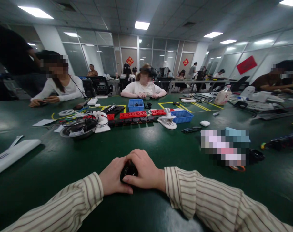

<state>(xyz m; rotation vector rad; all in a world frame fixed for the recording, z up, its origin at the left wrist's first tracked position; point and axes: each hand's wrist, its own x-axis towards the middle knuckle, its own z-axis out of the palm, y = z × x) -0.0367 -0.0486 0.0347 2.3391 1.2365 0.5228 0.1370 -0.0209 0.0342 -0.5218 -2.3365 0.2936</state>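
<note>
A small, glossy black rounded object (129, 171) sits between my two hands, low in the middle of the head view; its exact kind does not show. My left hand (114, 175) curls round its left side, thumb toward me. From the right, my right hand (144, 169) wraps over it, with the thumb lying across its near face. The fingers of both hands meet on the far side and hide much of the object. Both hands are at the green table (112, 145); whether the object rests on it, I cannot tell.
Ahead stand a metal bowl with cables (78, 129), red power strips (133, 115), blue bins (182, 116) (136, 105) and a white clip stand (167, 120). A white box (14, 154) lies left, a black cable coil (256, 156) right. Several people sit around the table.
</note>
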